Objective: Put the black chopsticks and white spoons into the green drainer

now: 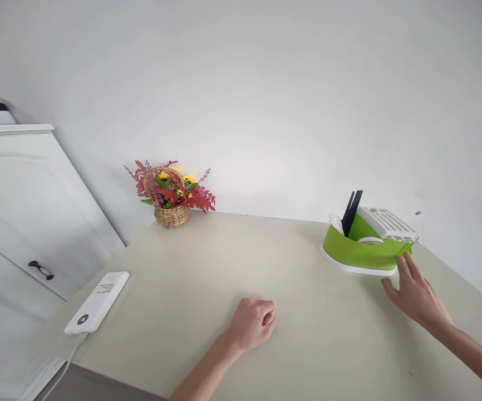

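Note:
A green utensil holder point(352, 253) with a white base stands at the right of the table. In it are black chopsticks point(352, 211), a white spoon point(335, 223) and another white rounded piece point(370, 240). A white slotted rack point(387, 223) tops its right side. My right hand point(418, 292) reaches to the holder's near right end, fingers stretched and thumb apart; whether the fingertips touch it I cannot tell. My left hand point(252, 323) rests on the table in a loose fist, with a gap showing between the curled fingers and nothing visible inside.
Against the wall, a wicker basket point(172, 217) holds red and yellow flowers. A white power bank point(98, 302) with a cable lies at the table's left edge. Beyond that edge stands a white cabinet point(28, 211). The grey-green tabletop point(241, 256) meets the wall behind.

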`<state>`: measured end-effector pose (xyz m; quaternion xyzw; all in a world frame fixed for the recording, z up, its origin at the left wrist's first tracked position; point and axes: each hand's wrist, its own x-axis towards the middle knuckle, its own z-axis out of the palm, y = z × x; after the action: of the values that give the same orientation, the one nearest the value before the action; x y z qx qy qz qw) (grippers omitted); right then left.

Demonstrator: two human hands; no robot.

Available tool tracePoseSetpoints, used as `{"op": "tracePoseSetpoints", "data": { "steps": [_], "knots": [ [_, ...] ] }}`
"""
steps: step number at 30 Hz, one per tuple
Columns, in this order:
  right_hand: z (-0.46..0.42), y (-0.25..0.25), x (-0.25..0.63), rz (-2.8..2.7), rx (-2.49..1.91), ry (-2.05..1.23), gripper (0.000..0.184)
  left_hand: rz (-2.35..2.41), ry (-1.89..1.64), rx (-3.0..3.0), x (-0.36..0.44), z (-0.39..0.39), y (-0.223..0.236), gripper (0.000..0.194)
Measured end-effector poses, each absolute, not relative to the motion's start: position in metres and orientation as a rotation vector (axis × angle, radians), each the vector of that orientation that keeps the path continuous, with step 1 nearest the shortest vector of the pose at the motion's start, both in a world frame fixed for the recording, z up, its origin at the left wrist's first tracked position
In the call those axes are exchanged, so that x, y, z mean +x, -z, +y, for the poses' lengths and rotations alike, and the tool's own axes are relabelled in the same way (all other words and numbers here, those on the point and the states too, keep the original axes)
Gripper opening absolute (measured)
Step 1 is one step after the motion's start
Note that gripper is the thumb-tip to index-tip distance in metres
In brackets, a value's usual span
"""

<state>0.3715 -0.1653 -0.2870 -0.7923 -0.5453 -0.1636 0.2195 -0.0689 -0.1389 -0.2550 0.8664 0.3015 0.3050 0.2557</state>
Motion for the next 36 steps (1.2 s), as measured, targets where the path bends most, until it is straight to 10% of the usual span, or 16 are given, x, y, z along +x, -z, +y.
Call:
{"op": "tracePoseSetpoints", "data": {
  "steps": [25,36],
  "knots": [
    [-0.215,0.27,0.184,-1.856,-1.661,0.194,0.072,1.048,-0.919,2.258,-0.071,-0.137,0.257,0.036],
    [-0.255,0.28,0.209,-1.628,-1.645,-0.138,0.055,1.097,-1.628,2.349,-0.06,-0.142,0.216,0.014]
  ]
}}
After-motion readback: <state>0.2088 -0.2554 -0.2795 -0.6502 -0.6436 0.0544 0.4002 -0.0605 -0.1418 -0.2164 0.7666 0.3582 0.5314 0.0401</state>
